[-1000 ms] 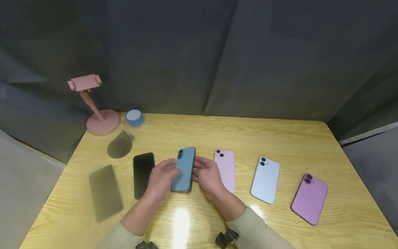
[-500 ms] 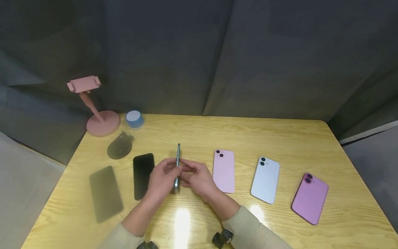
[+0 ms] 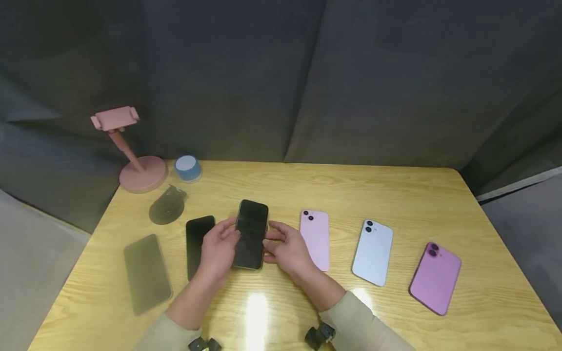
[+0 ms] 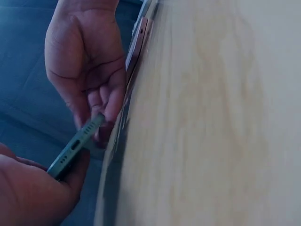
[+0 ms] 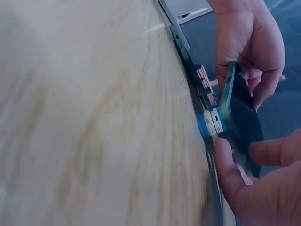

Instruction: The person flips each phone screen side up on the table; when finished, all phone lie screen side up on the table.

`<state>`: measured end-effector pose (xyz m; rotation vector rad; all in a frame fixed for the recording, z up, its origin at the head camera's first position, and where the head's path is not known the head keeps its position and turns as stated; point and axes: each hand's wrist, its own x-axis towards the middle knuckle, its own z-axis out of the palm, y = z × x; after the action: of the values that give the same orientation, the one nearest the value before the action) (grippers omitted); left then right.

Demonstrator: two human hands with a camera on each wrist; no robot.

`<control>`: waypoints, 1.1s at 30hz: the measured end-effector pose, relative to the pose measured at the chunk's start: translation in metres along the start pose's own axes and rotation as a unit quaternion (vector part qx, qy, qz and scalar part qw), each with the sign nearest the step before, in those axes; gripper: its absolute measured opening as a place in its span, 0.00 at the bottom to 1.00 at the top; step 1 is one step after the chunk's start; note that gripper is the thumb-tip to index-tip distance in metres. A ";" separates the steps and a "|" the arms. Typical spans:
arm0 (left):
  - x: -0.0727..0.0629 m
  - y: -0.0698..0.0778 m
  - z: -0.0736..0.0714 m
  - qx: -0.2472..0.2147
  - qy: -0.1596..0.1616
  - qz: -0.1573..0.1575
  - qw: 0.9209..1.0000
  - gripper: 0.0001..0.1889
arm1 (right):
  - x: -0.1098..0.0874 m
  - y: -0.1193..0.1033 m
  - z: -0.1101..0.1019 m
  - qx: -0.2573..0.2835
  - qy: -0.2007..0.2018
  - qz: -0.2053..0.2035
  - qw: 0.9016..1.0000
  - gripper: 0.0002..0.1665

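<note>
A smartphone [image 3: 252, 233] is held above the table, its black screen facing up toward the head camera. My left hand [image 3: 218, 252] grips its left edge, thumb on the screen side and fingers beneath. At the opposite edge, my right hand [image 3: 290, 249] holds it between thumb and curled fingers. The left wrist view catches the phone's bottom edge [image 4: 75, 145] with its charging port, tilted between the hands. In the right wrist view the phone [image 5: 247, 122] slants between both hands, some fingertips hidden behind it.
On the wooden table [image 3: 351, 190], a black phone [image 3: 199, 239] and a grey one [image 3: 148, 274] lie left; pink [image 3: 317, 239], white [image 3: 373, 252] and purple [image 3: 435, 278] phones lie right. Back left are a pink phone stand [image 3: 143, 174], a blue round container [image 3: 188, 168] and a dark mouse-shaped object [image 3: 168, 204].
The phone has turned over: its blue back faced up, then it stood edge-on, and now the black screen shows. Both hands stay at its sides, the right one shifting its hold.
</note>
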<state>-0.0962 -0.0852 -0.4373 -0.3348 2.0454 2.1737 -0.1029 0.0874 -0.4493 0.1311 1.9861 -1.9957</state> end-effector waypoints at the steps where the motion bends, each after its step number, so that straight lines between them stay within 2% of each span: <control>1: 0.000 -0.001 0.001 -0.006 0.000 -0.002 1.000 0.20 | 0.000 0.000 -0.001 0.000 0.000 0.001 1.000 0.31; 5: 0.001 -0.005 0.004 -0.001 0.015 -0.010 1.000 0.21 | 0.000 -0.001 -0.007 -0.010 0.009 0.006 1.000 0.29; 14: 0.004 -0.008 0.008 0.076 0.067 -0.022 0.995 0.20 | 0.003 -0.001 -0.008 -0.048 0.038 -0.010 0.998 0.27; 22: 0.004 -0.010 0.009 0.103 0.058 -0.046 0.992 0.23 | 0.004 -0.002 -0.010 -0.075 0.040 -0.013 0.996 0.29; 27: 0.003 -0.011 0.009 0.119 0.059 -0.044 0.990 0.26 | 0.006 -0.001 -0.011 -0.096 0.030 -0.016 0.995 0.30; 30: 0.003 -0.011 0.010 0.131 0.060 -0.043 0.989 0.28 | 0.006 0.000 -0.010 -0.122 0.024 -0.024 0.992 0.32; 33: 0.003 -0.011 0.011 0.143 0.062 -0.041 0.987 0.30 | 0.008 0.000 -0.009 -0.167 0.028 -0.037 0.985 0.31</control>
<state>-0.0970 -0.0733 -0.4476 -0.5185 2.3247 1.8205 -0.1117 0.0953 -0.4522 0.0361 2.3585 -1.6854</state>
